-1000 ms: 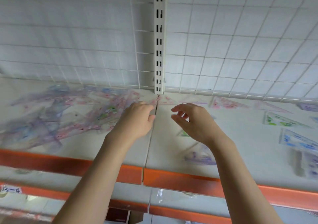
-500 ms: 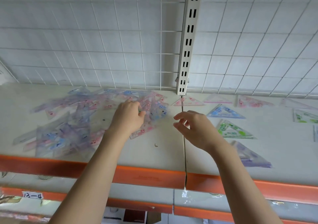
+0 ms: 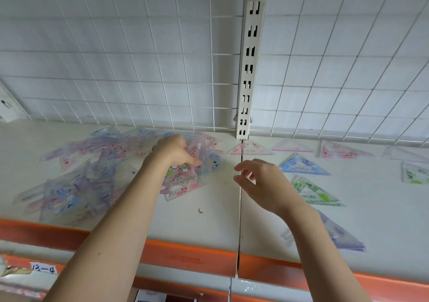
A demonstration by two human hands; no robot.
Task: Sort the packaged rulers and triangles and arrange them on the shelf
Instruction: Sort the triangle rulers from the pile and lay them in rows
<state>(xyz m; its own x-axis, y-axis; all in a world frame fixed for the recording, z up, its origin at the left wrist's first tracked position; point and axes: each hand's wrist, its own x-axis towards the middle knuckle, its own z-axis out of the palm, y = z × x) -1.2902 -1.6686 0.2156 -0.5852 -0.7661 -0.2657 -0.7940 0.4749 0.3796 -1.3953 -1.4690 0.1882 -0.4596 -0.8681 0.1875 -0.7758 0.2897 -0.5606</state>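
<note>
Clear plastic, printed in pink, purple and blue, makes up the loose heap of packaged rulers and triangles (image 3: 97, 174) that sprawls over the left half of the off-white shelf board (image 3: 209, 227). The left hand (image 3: 176, 150) reaches into the right end of that heap, its fingers curled down into the packets and its thumb pressed against a clear packet with pink and blue print (image 3: 199, 155); it looks like a grip on that packet, though the fingertips are hidden among the plastic. The right hand (image 3: 260, 183) hangs in the air just right of the dark seam (image 3: 239, 209) between the two shelf boards, fingers loosely bent and spread, holding nothing. To its right the sorted pieces lie flat and apart from one another: a pink-printed clear triangle (image 3: 249, 148) at the foot of the slotted white metal upright (image 3: 249, 69), a pale pink one (image 3: 293, 146) beside it, another pink-printed triangle (image 3: 343, 152) further right, a blue-printed triangle (image 3: 301, 164) just in front of those, a green-printed triangle (image 3: 313, 192) nearer still, and a purple-printed triangle (image 3: 341, 234) nearest the edge (partly hidden behind the right forearm). A further green-printed packet (image 3: 414, 174) sits at the far right. A white wire grid panel (image 3: 139, 58) backs the shelf, an orange strip (image 3: 185, 257) runs along its front edge, and a handwritten label reading 12-4 (image 3: 44, 268) sits on the level below, at the lower left.
</note>
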